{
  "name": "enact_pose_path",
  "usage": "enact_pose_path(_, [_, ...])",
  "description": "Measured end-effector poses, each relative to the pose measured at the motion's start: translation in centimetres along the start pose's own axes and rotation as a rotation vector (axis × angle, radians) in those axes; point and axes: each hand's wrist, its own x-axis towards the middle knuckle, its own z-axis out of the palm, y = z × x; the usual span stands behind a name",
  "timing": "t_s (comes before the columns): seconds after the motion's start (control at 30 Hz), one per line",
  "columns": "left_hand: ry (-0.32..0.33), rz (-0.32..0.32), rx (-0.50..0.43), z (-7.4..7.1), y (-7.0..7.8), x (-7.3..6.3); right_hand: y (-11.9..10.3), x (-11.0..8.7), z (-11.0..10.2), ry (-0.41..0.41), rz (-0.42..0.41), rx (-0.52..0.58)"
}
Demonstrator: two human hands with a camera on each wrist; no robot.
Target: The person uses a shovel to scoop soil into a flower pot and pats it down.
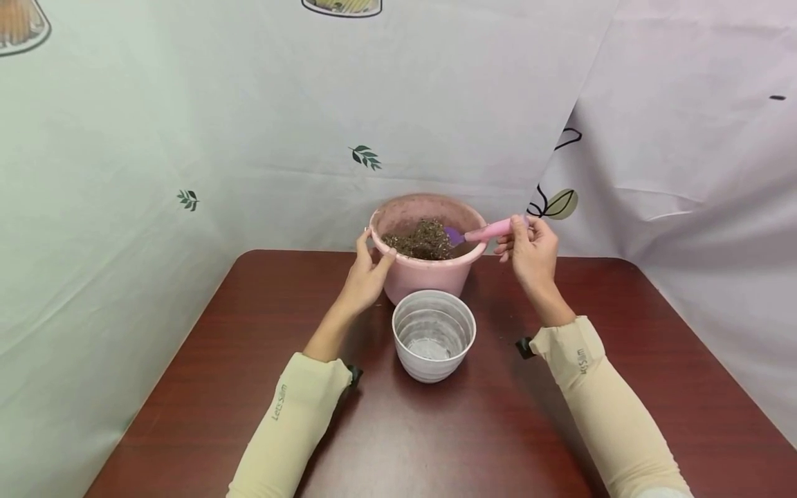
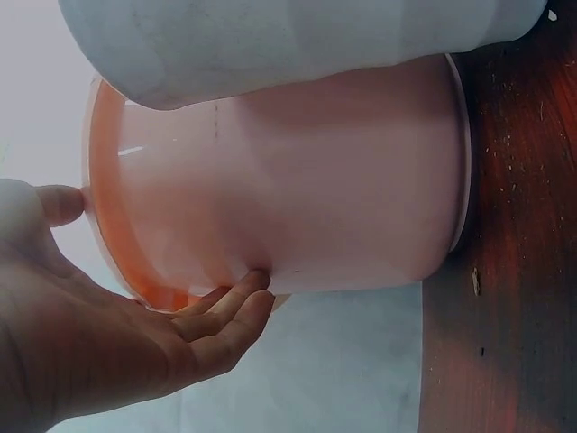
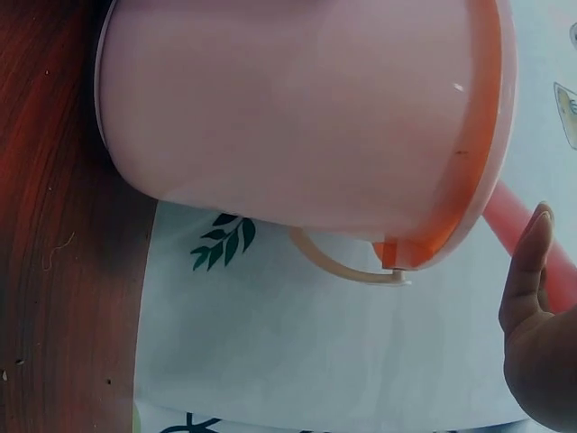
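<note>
A pink bucket (image 1: 426, 277) with dark crumbly soil (image 1: 426, 241) inside stands toward the back of the table. At its left rim my left hand (image 1: 363, 278) holds on, the thumb at the rim and the fingers against the outer wall (image 2: 297, 180). My right hand (image 1: 534, 254) grips the pink handle of a trowel (image 1: 488, 231) to the right of the bucket. The trowel's purple blade reaches over the rim into the soil, partly hidden by it. In front of the bucket sits a whitish-grey plant pot (image 1: 429, 366), its inside bare.
The dark red-brown table (image 1: 299, 290) carries a few soil crumbs. A printed white cloth (image 1: 280, 138) hangs close behind the bucket and along both sides. The bucket's curved carrying handle (image 3: 347, 269) hangs down at its side in the right wrist view.
</note>
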Motion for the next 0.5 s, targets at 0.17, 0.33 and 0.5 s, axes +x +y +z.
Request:
enact_pose_path(0.17, [0.011,0.024,-0.014,0.0,-0.2,0.0,-0.2,0.0,0.0,0.001,-0.006,0.007])
enact_pose_path(0.33, [0.023,0.011,0.071,-0.2,0.0,-0.1,-0.8,0.1,-0.3,0.007,-0.014,0.043])
enact_pose_path(0.5, [-0.029,-0.042,0.190,-0.9,0.8,-1.2,-1.6,0.0,-0.9,0.015,-0.032,0.094])
